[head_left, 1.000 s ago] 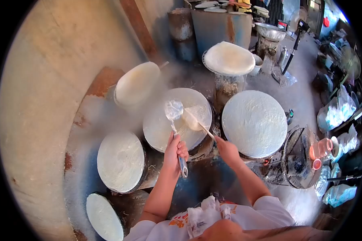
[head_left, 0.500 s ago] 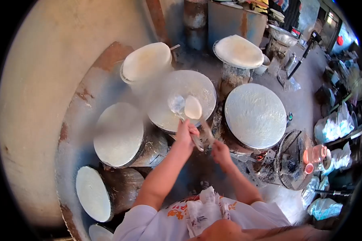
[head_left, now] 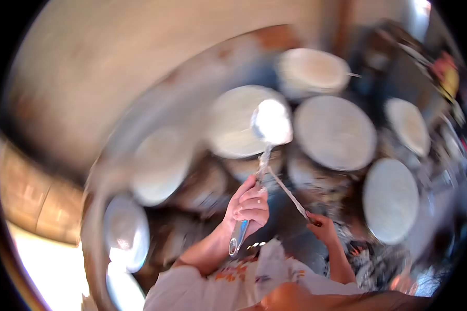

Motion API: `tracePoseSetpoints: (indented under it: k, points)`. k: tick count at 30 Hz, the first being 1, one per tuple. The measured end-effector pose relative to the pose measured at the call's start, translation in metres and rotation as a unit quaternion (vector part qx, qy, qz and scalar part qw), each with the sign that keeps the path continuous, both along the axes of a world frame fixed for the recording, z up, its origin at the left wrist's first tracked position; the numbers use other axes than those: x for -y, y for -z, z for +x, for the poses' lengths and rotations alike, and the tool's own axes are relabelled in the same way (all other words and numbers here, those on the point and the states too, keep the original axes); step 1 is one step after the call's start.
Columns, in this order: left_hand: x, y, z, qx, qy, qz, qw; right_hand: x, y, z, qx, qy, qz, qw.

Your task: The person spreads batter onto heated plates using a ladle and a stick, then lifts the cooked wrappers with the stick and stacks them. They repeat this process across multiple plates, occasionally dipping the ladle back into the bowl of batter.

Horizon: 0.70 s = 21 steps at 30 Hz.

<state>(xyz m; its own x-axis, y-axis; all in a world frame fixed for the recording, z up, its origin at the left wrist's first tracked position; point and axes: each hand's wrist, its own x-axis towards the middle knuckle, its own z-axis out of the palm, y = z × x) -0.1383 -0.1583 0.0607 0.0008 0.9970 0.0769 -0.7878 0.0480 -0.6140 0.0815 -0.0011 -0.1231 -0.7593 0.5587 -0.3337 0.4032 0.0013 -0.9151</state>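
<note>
Both tools have swung across since the earlier frames, from over one round top (head_left: 335, 132) to the edge of its neighbour (head_left: 233, 124), while the whole view has turned toward the person's left. The left hand (head_left: 248, 205) wraps its fingers around the ladle (head_left: 271, 123), gripping a smooth metal handle that is crusted white near the bowl; the bowl is rounded and so bright that its contents cannot be read. The right hand (head_left: 323, 226) is closed around the end of a thin, pale-coated stick (head_left: 289, 194), slanting up to meet the ladle's neck. Its far end is lost behind the ladle or in blur. Flat, chalky discs cap dark, rough drum-like bases. A domed pale pile (head_left: 314, 71) sits beyond them. Motion smears the curved, rust-patched rim (head_left: 275, 37) and the beige wall (head_left: 155, 46); glare whites out the lower left, and the lens border cuts off the corners.
</note>
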Motion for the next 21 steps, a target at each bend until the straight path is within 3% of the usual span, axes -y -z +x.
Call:
tracePoseSetpoints:
  k: [2,3,7,9,10,11,13,15,16,17,19,21]
  points:
    - [0.074,-0.021,-0.007,-0.077,-0.100,-0.015,0.992,0.050,-0.006,-0.052,-0.045,-0.057,-0.170,0.983]
    - [0.106,-0.029,-0.012,-0.121,-0.145,-0.033,0.981,0.069,0.005,-0.084,-0.084,-0.110,-0.127,0.982]
    - [0.224,-0.016,-0.064,-0.270,-0.293,-0.163,0.903,0.167,-0.001,-0.215,-0.116,-0.229,-0.173,0.951]
    - [0.274,0.014,-0.113,-0.220,-0.342,-0.228,0.885,0.221,0.001,-0.274,-0.119,-0.284,-0.191,0.932]
    - [0.298,0.030,-0.132,-0.185,-0.363,-0.261,0.875,0.256,0.004,-0.302,-0.120,-0.272,-0.157,0.942]
    - [0.321,0.046,-0.154,-0.152,-0.383,-0.291,0.863,0.286,0.019,-0.326,-0.153,-0.265,-0.194,0.932]
    - [0.361,0.097,-0.179,-0.153,-0.433,-0.398,0.794,0.328,0.027,-0.353,-0.172,-0.301,-0.143,0.927]
    - [0.384,0.128,-0.184,-0.117,-0.450,-0.328,0.822,0.355,0.046,-0.364,-0.177,-0.351,-0.065,0.917]
    - [0.390,0.144,-0.186,-0.114,-0.461,-0.330,0.816,0.379,0.098,-0.372,-0.265,-0.302,0.047,0.914]
    - [0.396,0.155,-0.188,-0.113,-0.472,-0.335,0.808,0.384,0.091,-0.374,-0.337,-0.277,0.099,0.894]
    - [0.406,0.159,-0.196,-0.106,-0.476,-0.350,0.800,0.396,0.046,-0.384,-0.246,-0.364,0.076,0.895]
    - [0.417,0.164,-0.203,-0.101,-0.494,-0.356,0.787,0.420,0.048,-0.406,-0.297,-0.330,0.137,0.886]
